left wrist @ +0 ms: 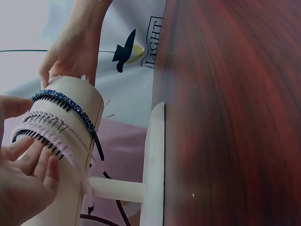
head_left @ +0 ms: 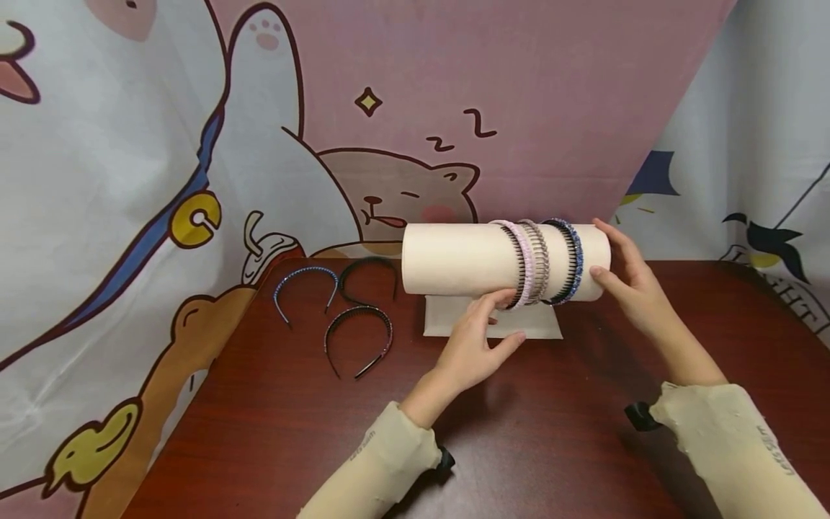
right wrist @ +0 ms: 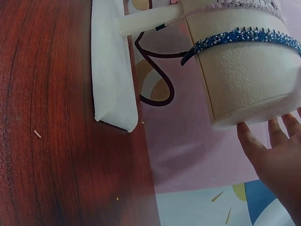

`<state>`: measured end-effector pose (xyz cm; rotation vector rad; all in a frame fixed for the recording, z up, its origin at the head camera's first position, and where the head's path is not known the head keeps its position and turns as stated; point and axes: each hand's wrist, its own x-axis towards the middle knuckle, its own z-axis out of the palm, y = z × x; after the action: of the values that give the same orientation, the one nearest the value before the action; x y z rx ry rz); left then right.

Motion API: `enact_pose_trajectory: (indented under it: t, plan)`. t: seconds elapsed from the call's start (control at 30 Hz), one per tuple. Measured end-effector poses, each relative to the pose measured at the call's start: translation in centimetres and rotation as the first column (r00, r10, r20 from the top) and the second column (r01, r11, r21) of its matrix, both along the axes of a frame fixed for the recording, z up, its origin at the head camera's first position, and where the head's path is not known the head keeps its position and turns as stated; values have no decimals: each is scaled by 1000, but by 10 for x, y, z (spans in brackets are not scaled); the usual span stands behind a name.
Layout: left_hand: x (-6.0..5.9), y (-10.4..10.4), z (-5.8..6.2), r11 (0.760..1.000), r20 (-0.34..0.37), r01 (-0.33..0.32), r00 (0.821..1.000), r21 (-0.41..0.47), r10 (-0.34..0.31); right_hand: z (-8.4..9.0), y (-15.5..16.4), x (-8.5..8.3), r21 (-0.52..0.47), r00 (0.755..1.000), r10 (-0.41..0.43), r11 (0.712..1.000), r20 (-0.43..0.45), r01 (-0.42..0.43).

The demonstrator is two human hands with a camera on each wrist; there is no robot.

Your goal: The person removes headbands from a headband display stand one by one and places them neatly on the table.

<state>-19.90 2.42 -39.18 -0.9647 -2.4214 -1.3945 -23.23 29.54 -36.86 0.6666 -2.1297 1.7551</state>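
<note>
Your left hand (head_left: 473, 347), fingers relaxed, touches the pink headband (head_left: 527, 267) round the cream stand (head_left: 450, 259) just beyond it, while your right hand (head_left: 635, 281) grips the stand's end, the blue headband (head_left: 577, 263) just left of its thumb.

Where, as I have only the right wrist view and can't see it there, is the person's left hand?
Observer: The head view shows the left hand in front of the cream roll, fingertips at the pink headband.
Operator: Are any headbands off the roll?
Observer: Yes, three loose headbands lie on the table, left of the stand's base.
Operator: Which loose one is furthest left?
Observer: The blue loose headband.
</note>
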Motion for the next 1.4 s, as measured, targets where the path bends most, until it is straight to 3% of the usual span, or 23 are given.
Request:
enact_pose_trajectory:
  t: [0.1,0.27,0.4,0.63,0.87,1.1,1.4]
  plan:
    - [1,-2,-1,999,-1,-36,999,6,36,0,0,0,33,1000,-17,999,-10,17]
    - [1,-7,-1,990,-34,-72,996,119,77,0,0,-1,41,999,-21,999,-26,22]
    - [-1,-10,0,970,-65,-94,992,223,111,1,1,0,51,999,-32,998,-27,33]
    - [-3,-15,1,930,-27,-147,986,336,165,2,1,0,58,999,-36,998,-22,37]
    - [-7,-21,5,898,-25,-218,969,382,246,2,1,1,71,999,-45,996,-13,46]
    - [-11,-28,9,869,-22,-248,958,427,284,2,0,2,94,998,-63,994,-1,62]
    - [-13,-40,9,853,0,-290,947,435,322,1,1,2,99,998,-67,993,4,67]
